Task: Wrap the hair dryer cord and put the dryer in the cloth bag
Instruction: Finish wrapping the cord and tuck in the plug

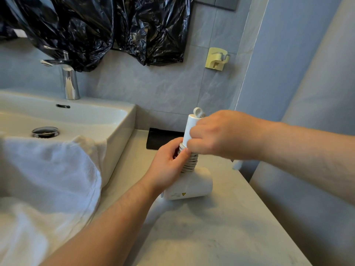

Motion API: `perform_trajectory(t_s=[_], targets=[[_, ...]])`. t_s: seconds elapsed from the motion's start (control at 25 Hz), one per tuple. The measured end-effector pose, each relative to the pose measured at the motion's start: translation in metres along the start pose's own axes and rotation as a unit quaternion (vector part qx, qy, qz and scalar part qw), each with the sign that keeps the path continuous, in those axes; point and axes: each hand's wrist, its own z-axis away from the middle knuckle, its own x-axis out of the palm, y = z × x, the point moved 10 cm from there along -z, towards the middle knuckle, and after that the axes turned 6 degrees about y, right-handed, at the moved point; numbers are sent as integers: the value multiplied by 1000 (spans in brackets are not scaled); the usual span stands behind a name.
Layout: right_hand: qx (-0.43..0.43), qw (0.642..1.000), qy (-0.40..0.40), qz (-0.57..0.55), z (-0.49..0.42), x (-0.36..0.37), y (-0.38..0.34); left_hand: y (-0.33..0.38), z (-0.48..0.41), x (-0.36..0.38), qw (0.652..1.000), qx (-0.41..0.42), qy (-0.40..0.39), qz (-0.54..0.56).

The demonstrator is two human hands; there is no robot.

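A white hair dryer [189,187] stands on the pale counter [211,237] with its barrel down and its handle pointing up. Several turns of white cord [190,163] are coiled around the lower handle. My left hand [169,166] grips the coiled part from the left. My right hand [219,134] comes in from the right and pinches the cord against the handle just above the coils. The handle's top end with its hanging loop [196,112] shows above my right hand. A black item [161,139], maybe the cloth bag, lies behind the dryer by the wall.
A white basin [115,120] with a chrome tap [70,81] stands at the left. A white towel [48,179] hangs over its front. Black plastic sheeting [96,25] covers the wall above. A pale yellow wall holder [216,59] is mounted at the right.
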Motion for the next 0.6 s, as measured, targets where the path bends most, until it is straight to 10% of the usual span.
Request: perform_trajectory(t_s=[0.12,0.28,0.6], targets=[[52,998,14,-24,-10,4,30,-1,1,3,999,-11,-19,36],[193,964,-164,-80,-17,34,71,-2,2,3,998,-11,-30,51],[218,952,-200,-79,-36,29,70,5,3,2,999,-22,30,-39]])
